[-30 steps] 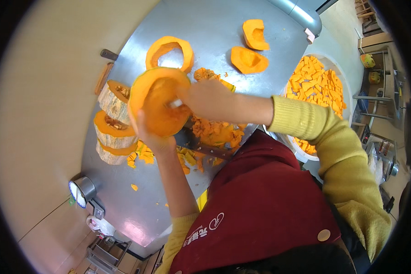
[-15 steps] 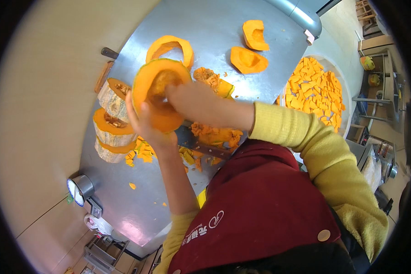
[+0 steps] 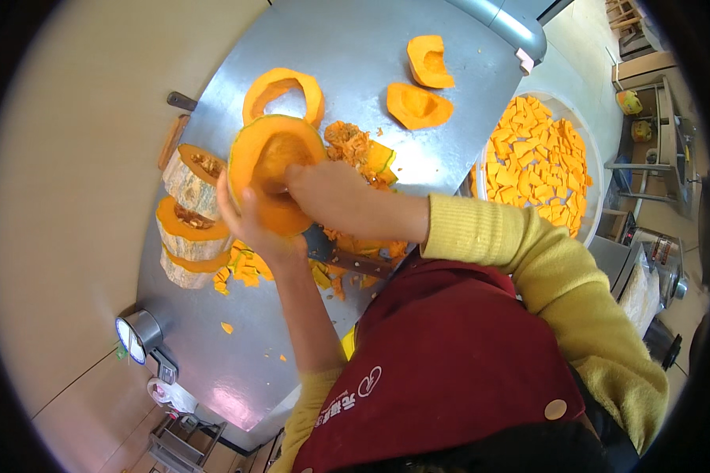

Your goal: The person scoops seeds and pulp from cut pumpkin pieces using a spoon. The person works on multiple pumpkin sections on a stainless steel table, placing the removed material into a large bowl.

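Observation:
My left hand (image 3: pixel 262 229) grips a hollowed piece of pumpkin (image 3: pixel 246 158) from its lower left, with the fingers along its outside. The orange cavity faces my right hand (image 3: pixel 323 193), whose closed fingers reach into it. A small shiny bit shows by those fingertips, but what they hold is hidden. Beneath both hands lies a knife with a brown handle (image 3: pixel 360 263), its blade partly covered. Scooped-out stringy pulp (image 3: pixel 345 144) is heaped just beyond the right hand. A pumpkin ring (image 3: pixel 312 94) rests behind the held piece.
Uncleaned pumpkin sections (image 3: pixel 185 189) stand along the table's left edge beside cut peel (image 3: pixel 248 264). Two cleaned pieces (image 3: pixel 418 106) lie at the far right of the metal table (image 3: pixel 355 47). A large tub (image 3: pixel 599 169) of pumpkin chunks stands right. A dial scale (image 3: pixel 140 331) is lower left.
The held pumpkin piece has dropped slightly nearer to me in the picture. My right fingers still work inside its cavity, and the whole view has shifted a little.

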### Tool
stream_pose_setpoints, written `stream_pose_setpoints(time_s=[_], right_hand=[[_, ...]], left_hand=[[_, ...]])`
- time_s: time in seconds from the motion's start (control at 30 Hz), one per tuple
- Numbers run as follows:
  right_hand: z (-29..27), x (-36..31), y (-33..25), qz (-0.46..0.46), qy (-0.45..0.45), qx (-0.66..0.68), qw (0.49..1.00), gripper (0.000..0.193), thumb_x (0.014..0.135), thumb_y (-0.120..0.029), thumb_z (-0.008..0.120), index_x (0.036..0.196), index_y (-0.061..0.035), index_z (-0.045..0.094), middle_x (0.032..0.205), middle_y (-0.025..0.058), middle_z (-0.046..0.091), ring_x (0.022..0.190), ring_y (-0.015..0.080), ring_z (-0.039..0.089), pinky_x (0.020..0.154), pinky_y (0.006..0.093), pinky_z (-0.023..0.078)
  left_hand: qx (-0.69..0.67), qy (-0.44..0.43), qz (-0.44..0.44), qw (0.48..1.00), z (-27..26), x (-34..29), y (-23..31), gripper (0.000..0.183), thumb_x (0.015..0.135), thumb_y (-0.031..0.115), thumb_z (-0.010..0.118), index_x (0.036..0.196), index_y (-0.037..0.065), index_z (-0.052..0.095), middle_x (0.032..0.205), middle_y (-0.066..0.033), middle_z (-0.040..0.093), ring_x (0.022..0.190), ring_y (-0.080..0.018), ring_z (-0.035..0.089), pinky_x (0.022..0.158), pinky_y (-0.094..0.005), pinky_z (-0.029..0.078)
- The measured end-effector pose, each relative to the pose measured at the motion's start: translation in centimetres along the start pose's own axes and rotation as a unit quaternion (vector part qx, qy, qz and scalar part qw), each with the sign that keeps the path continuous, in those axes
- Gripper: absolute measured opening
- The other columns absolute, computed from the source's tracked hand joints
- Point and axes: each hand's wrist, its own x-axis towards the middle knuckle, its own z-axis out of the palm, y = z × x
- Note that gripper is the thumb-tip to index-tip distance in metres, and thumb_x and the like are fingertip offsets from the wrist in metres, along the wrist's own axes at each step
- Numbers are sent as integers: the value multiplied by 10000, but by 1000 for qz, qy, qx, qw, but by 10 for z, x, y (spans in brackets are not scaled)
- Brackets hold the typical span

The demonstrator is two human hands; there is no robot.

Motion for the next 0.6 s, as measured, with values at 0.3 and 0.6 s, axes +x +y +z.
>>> stream_pose_setpoints(time_s=[0.3, 0.6], right_hand=[[-32, 5, 14, -93, 110, 13, 989, 122, 830, -90, 575, 892, 10, 610, 813, 169, 692, 752, 318, 698, 607, 410, 554], [-14, -16, 25, -108, -83, 16, 991, 77, 786, -103, 624, 765, -30, 636, 782, 140, 679, 724, 306, 698, 574, 402, 552]], left_hand=[[21, -5, -10, 1000, -4, -5, 3, 629, 880, 299, 620, 1378, 23, 354, 1294, -156, 483, 1190, -305, 510, 994, -458, 450], [22, 41, -34, 998, 0, -6, 5, 567, 899, 192, 591, 1384, 16, 356, 1310, -165, 479, 1167, -305, 534, 991, -444, 459]])
